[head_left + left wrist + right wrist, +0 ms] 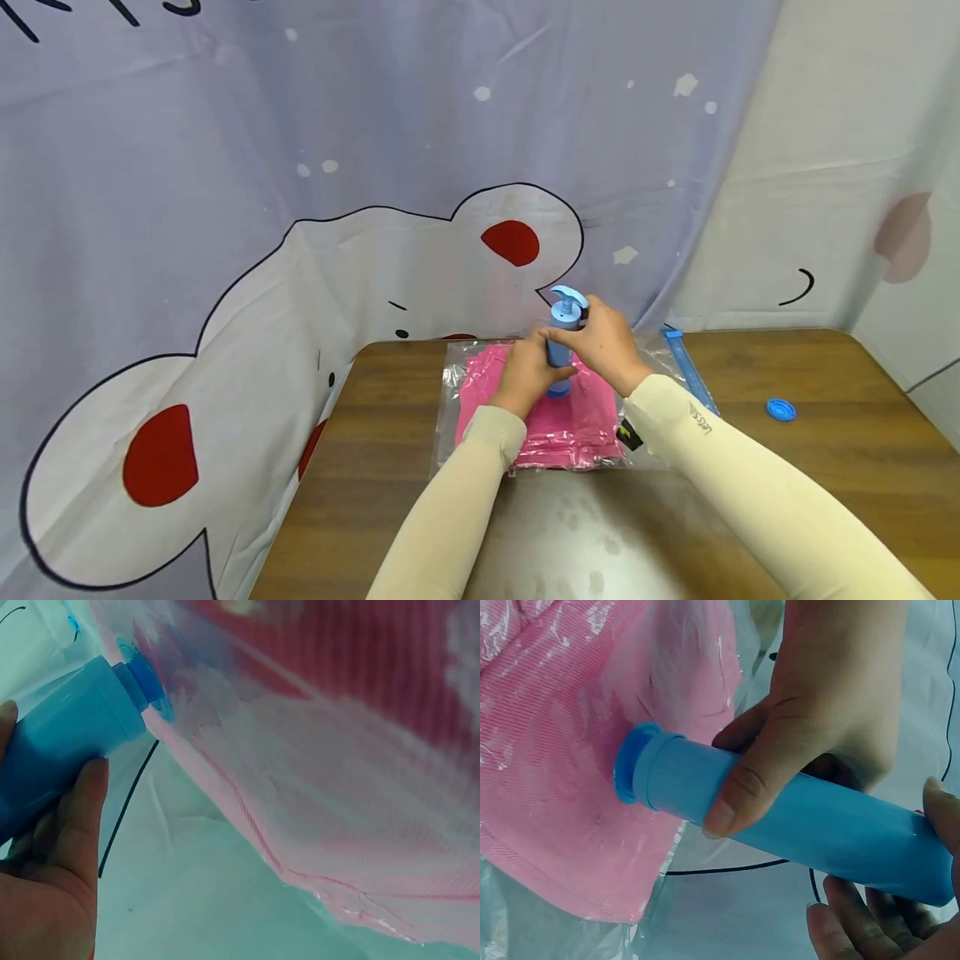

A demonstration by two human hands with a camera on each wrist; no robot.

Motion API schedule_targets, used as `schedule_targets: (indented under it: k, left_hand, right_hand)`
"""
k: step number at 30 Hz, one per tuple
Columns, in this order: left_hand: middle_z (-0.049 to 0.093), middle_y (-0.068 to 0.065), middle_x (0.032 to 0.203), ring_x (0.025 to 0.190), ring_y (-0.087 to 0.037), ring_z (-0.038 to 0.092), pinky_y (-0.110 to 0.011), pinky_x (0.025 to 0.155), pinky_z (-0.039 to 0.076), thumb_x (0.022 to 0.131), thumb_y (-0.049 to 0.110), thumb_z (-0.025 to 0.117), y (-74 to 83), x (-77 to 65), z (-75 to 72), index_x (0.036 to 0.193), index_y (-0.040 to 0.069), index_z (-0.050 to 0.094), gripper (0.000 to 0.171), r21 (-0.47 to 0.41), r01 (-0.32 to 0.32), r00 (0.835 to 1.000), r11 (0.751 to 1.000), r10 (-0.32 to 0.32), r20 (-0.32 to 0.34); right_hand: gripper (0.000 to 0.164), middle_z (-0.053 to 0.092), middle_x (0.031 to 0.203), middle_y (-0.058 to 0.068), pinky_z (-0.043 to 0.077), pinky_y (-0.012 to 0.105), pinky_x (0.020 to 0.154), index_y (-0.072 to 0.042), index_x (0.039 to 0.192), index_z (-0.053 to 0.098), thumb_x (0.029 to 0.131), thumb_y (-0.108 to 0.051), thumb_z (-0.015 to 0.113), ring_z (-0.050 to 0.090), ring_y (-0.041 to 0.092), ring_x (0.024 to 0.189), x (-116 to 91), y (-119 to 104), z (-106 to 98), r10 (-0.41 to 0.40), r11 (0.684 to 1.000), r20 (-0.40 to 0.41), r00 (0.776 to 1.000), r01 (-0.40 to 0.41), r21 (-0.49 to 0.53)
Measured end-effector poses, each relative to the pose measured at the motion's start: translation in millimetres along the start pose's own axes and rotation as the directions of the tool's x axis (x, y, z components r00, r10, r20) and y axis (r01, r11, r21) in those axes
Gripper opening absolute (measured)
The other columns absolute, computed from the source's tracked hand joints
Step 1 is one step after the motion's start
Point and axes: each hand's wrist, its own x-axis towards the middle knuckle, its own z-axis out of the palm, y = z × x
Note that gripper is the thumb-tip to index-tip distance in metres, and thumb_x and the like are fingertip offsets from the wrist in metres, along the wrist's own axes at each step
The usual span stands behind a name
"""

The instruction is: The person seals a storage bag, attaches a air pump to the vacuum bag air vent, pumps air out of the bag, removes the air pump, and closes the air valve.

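Observation:
A light-blue hand pump (pixel 565 315) stands upright on the valve (pixel 166 714) of a clear plastic storage bag (pixel 448 400). Folded pink ribbed fabric (pixel 562 780) fills the bag. My left hand (pixel 521 379) grips the lower barrel, its thumb and fingers wrapped around it just above the valve. Higher up, my right hand (pixel 606 343) holds the barrel near its top, thumb on one side and fingers on the other. The T-shaped handle (pixel 570 295) sticks up a short way above the barrel.
A round blue cap (pixel 781 409) lies on the wooden table (pixel 825 492) to the right. Along the bag's right edge runs a blue strip (pixel 690 375). A printed cloth (pixel 360 283) hangs behind the table. A dark object (pixel 628 435) sits beside the right sleeve.

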Motion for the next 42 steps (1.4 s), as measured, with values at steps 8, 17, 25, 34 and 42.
schedule_targets:
  k: [8, 17, 25, 34, 42]
  left_hand:
    - [0.082, -0.017, 0.135, 0.127, -0.034, 0.080, -0.045, 0.112, 0.066, 0.092, 0.029, 0.099, -8.6, -0.7, -7.7, 0.144, 0.005, 0.065, 0.067, -0.040, 0.000, 0.995, 0.999, 0.004, 0.096]
    - [0.070, -0.014, 0.160, 0.152, -0.039, 0.066, -0.049, 0.126, 0.057, 0.101, 0.023, 0.089, -20.1, 8.9, -26.5, 0.162, 0.012, 0.061, 0.067, -0.218, -0.033, 0.927, 0.975, 0.112, 0.359]
    - [0.080, -0.015, 0.141, 0.135, -0.035, 0.077, -0.048, 0.115, 0.065, 0.098, 0.019, 0.092, -23.0, 6.7, -16.9, 0.143, 0.010, 0.069, 0.052, -0.242, -0.032, 0.966, 0.970, 0.092, 0.243]
    - [0.085, -0.012, 0.116, 0.110, -0.029, 0.083, -0.041, 0.094, 0.069, 0.090, 0.032, 0.100, -10.1, -0.6, -1.1, 0.123, 0.008, 0.069, 0.051, -0.047, -0.036, 0.999, 0.998, 0.037, 0.023]
    - [0.084, -0.017, 0.125, 0.118, -0.031, 0.081, -0.042, 0.103, 0.067, 0.089, 0.025, 0.101, -17.7, -0.5, -9.2, 0.131, 0.004, 0.069, 0.057, -0.098, -0.009, 0.995, 0.995, 0.019, 0.097]
  right_hand:
    - [0.051, 0.079, 0.106, 0.020, 0.061, 0.044, 0.079, 0.004, 0.118, 0.072, 0.098, -0.040, 0.088, 0.072, 0.032, 0.089, -1.7, -2.9, 5.5, -0.011, 0.999, -0.018, 1.000, 0.010, -0.046]
    - [0.025, 0.066, 0.086, 0.006, 0.048, 0.028, 0.065, -0.001, 0.101, 0.068, 0.093, -0.022, 0.078, 0.058, 0.020, 0.074, -2.6, 1.1, 4.9, 0.019, 1.000, 0.037, 0.999, -0.019, -0.003]
    - [0.045, 0.077, 0.119, 0.020, 0.064, 0.046, 0.095, 0.002, 0.129, 0.068, 0.099, -0.029, 0.079, 0.074, 0.035, 0.107, -1.2, 8.3, 3.1, 0.011, 0.998, 0.092, 0.996, -0.018, 0.068]
    - [0.070, 0.070, 0.148, 0.031, 0.060, 0.061, 0.116, 0.006, 0.152, 0.057, 0.103, -0.036, 0.085, 0.072, 0.049, 0.137, -9.5, 21.6, 17.1, 0.015, 0.992, 0.089, 0.996, -0.026, 0.121]
    - [0.051, 0.078, 0.138, 0.030, 0.064, 0.061, 0.111, 0.005, 0.138, 0.069, 0.101, -0.027, 0.087, 0.077, 0.048, 0.130, -8.2, 27.0, 25.3, -0.012, 0.998, 0.044, 0.999, 0.010, 0.054]
